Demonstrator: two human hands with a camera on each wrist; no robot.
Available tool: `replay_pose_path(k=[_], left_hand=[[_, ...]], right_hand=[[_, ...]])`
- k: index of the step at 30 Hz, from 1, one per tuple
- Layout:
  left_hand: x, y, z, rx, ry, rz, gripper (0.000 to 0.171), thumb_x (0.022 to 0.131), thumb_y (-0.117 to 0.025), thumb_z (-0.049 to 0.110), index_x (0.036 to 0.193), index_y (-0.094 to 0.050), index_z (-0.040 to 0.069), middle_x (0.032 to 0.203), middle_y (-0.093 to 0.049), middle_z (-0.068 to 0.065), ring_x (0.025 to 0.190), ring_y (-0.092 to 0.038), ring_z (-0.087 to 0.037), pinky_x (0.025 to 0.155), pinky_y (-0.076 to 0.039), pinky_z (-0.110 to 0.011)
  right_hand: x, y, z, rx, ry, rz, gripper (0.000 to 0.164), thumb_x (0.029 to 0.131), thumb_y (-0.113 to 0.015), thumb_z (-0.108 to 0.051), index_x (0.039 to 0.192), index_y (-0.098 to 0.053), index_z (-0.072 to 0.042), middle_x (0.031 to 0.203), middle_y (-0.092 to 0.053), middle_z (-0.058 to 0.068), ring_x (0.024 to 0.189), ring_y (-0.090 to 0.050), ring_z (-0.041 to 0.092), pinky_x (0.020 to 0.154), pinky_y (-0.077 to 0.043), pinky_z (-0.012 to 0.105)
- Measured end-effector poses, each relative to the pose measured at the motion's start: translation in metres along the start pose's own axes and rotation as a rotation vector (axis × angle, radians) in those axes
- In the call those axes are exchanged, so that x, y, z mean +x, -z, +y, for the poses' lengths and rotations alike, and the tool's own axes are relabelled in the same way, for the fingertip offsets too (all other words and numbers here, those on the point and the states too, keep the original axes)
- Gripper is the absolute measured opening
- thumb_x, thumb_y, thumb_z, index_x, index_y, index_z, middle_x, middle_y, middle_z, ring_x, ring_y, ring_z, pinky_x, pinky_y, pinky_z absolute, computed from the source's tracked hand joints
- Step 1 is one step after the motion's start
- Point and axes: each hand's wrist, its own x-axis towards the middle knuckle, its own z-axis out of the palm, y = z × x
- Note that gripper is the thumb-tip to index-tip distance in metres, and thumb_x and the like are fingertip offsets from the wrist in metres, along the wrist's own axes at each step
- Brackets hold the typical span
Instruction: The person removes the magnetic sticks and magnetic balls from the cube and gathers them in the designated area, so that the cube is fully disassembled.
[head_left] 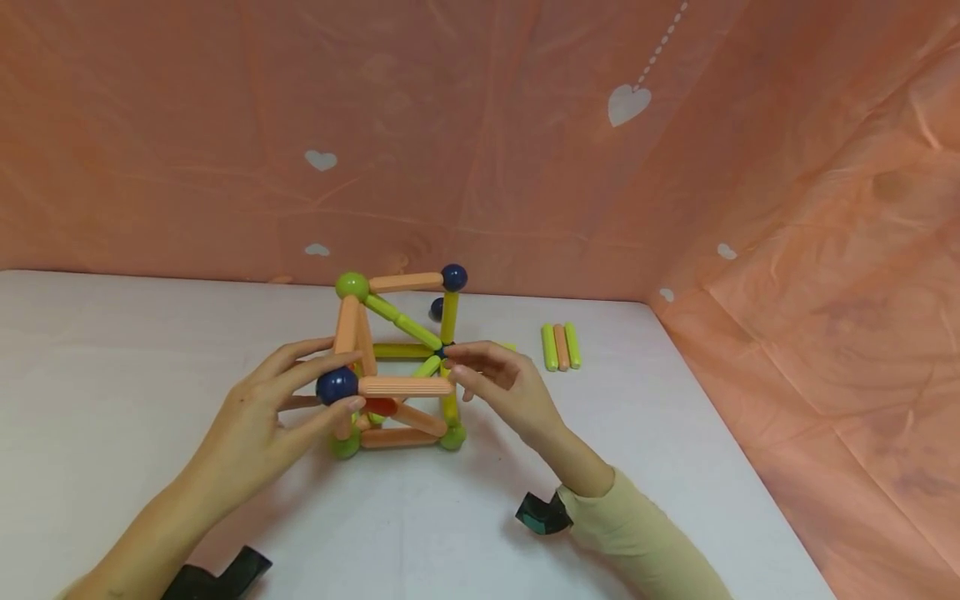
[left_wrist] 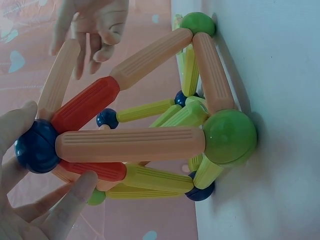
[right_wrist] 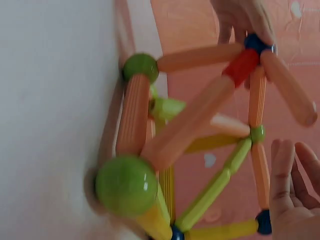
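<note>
A frame of magnetic sticks and balls stands on the white table, with a green ball (head_left: 352,286) at its top left and another green ball (head_left: 452,437) at its lower right. My left hand (head_left: 251,417) grips the dark blue ball (head_left: 337,386) at the near upper corner between thumb and fingers. From that ball an orange stick (head_left: 405,387) points right, its far end joined to nothing. Beside this free end is my right hand (head_left: 517,400), its fingers loosely bent; in the right wrist view the hand (right_wrist: 295,195) is apart from the stick (right_wrist: 290,90). Red sticks (left_wrist: 87,105) also meet the blue ball.
Several loose sticks lie side by side at the right, among them an orange stick (head_left: 561,347). Behind the frame sits a dark blue ball (head_left: 437,309), partly hidden. A peach curtain (head_left: 480,167) hangs along the table's back edge. Black straps (head_left: 543,512) hang by both wrists.
</note>
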Motion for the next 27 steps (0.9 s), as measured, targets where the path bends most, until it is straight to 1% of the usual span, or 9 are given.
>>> replay_pose_path(k=[4, 7, 9, 12, 16, 19, 21, 24, 27], left_hand=[[0.000, -0.001, 0.000, -0.004, 0.000, 0.000, 0.047, 0.085, -0.074, 0.026, 0.128, -0.062, 0.013, 0.135, -0.051, -0.011, 0.115, -0.054, -0.032, 0.076, -0.057, -0.039], [0.001, -0.001, 0.001, -0.003, 0.002, -0.003, 0.047, 0.085, -0.074, 0.027, 0.127, -0.062, 0.012, 0.135, -0.051, -0.011, 0.115, -0.055, -0.032, 0.076, -0.057, -0.040], [0.001, -0.001, 0.001, -0.002, 0.004, -0.008, 0.047, 0.085, -0.074, 0.027, 0.127, -0.062, 0.011, 0.135, -0.050, -0.011, 0.115, -0.055, -0.033, 0.076, -0.057, -0.040], [0.001, -0.002, 0.001, 0.000, 0.005, -0.013, 0.047, 0.085, -0.074, 0.027, 0.128, -0.062, 0.010, 0.135, -0.050, -0.012, 0.114, -0.055, -0.033, 0.075, -0.057, -0.040], [0.002, -0.003, 0.002, -0.001, 0.002, -0.023, 0.047, 0.085, -0.073, 0.027, 0.128, -0.061, 0.010, 0.135, -0.050, -0.012, 0.114, -0.055, -0.033, 0.074, -0.058, -0.038], [0.002, -0.003, 0.002, -0.009, 0.003, -0.035, 0.047, 0.085, -0.073, 0.027, 0.128, -0.061, 0.011, 0.136, -0.049, -0.012, 0.114, -0.055, -0.033, 0.075, -0.058, -0.037], [0.002, -0.003, 0.002, -0.007, 0.003, -0.039, 0.048, 0.085, -0.073, 0.026, 0.128, -0.061, 0.011, 0.136, -0.049, -0.012, 0.114, -0.056, -0.033, 0.075, -0.057, -0.037], [0.002, -0.003, 0.003, -0.002, 0.008, -0.041, 0.048, 0.085, -0.074, 0.027, 0.128, -0.061, 0.011, 0.136, -0.049, -0.012, 0.113, -0.056, -0.033, 0.075, -0.057, -0.037], [0.002, -0.003, 0.003, 0.004, 0.011, -0.036, 0.048, 0.084, -0.074, 0.027, 0.128, -0.061, 0.010, 0.136, -0.049, -0.012, 0.112, -0.057, -0.033, 0.075, -0.057, -0.037]], right_hand=[[-0.002, -0.008, -0.005, 0.040, 0.035, -0.067, 0.045, 0.089, -0.070, -0.020, 0.121, -0.059, 0.009, 0.116, -0.061, 0.026, 0.093, -0.063, 0.011, 0.078, -0.054, 0.024], [-0.003, -0.013, -0.006, 0.054, 0.057, -0.108, 0.047, 0.087, -0.072, -0.023, 0.120, -0.060, 0.009, 0.117, -0.062, 0.024, 0.097, -0.062, 0.012, 0.083, -0.053, 0.022], [-0.003, -0.015, -0.007, 0.048, 0.075, -0.121, 0.044, 0.088, -0.071, -0.022, 0.117, -0.062, 0.009, 0.115, -0.062, 0.024, 0.094, -0.061, 0.012, 0.080, -0.053, 0.021], [-0.002, -0.017, -0.007, 0.009, 0.110, -0.122, 0.039, 0.089, -0.069, -0.020, 0.114, -0.064, 0.009, 0.109, -0.064, 0.025, 0.085, -0.059, 0.012, 0.072, -0.052, 0.021], [0.001, -0.016, -0.006, -0.035, 0.133, -0.113, 0.035, 0.091, -0.065, -0.018, 0.112, -0.064, 0.011, 0.101, -0.065, 0.026, 0.077, -0.059, 0.011, 0.066, -0.053, 0.028], [0.002, -0.014, -0.004, -0.025, 0.117, -0.119, 0.035, 0.093, -0.063, -0.019, 0.112, -0.064, 0.011, 0.097, -0.065, 0.027, 0.079, -0.061, 0.014, 0.070, -0.056, 0.037], [0.001, -0.012, -0.003, -0.004, 0.096, -0.110, 0.038, 0.093, -0.063, -0.021, 0.112, -0.063, 0.011, 0.097, -0.065, 0.026, 0.081, -0.063, 0.014, 0.074, -0.056, 0.039], [-0.002, -0.006, 0.001, 0.039, 0.058, -0.068, 0.042, 0.092, -0.065, -0.024, 0.113, -0.063, 0.012, 0.096, -0.067, 0.017, 0.083, -0.063, 0.017, 0.076, -0.056, 0.035], [-0.006, 0.003, 0.006, 0.080, 0.008, -0.009, 0.044, 0.090, -0.068, -0.024, 0.115, -0.061, 0.012, 0.100, -0.067, 0.003, 0.086, -0.063, 0.016, 0.079, -0.055, 0.029]])
